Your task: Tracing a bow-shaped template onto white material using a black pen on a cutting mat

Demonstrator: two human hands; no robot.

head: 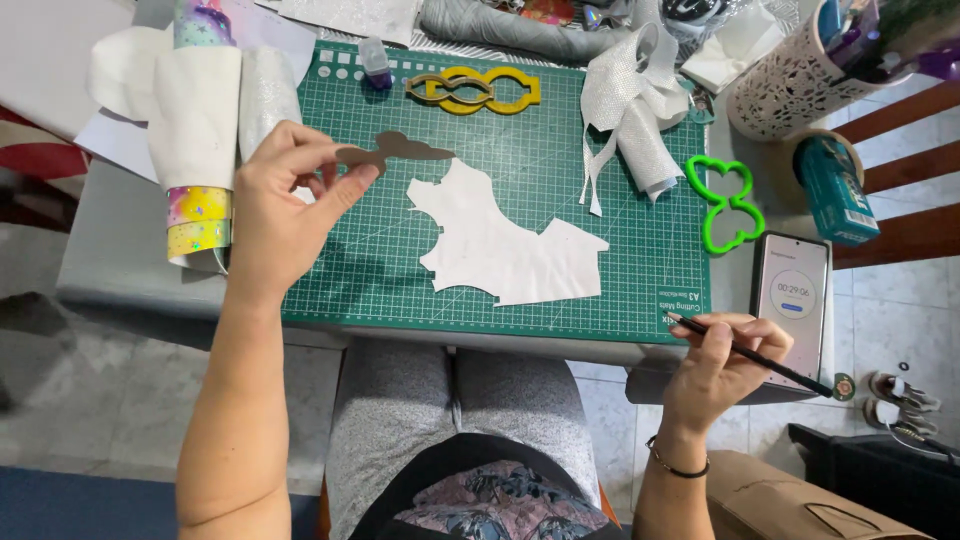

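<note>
Green cutting mat (pixel 520 150) covers the grey table, a white cut-out sheet (pixel 500 250) lying near its front edge. Beyond the mat's right edge stand a teal box (pixel 835 190) and a phone (pixel 790 290). Left hand (pixel 275 215) pinches a brown bow-shaped template (pixel 395 150) above the mat; right hand (pixel 720 370), well apart, grips a black pencil (pixel 760 357).

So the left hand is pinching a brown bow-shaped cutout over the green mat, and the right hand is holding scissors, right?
Not quite. The head view shows the right hand holding a thin black pencil, not scissors. The rest is right: the left hand pinches the brown bow-shaped cutout over the green cutting mat.
</note>
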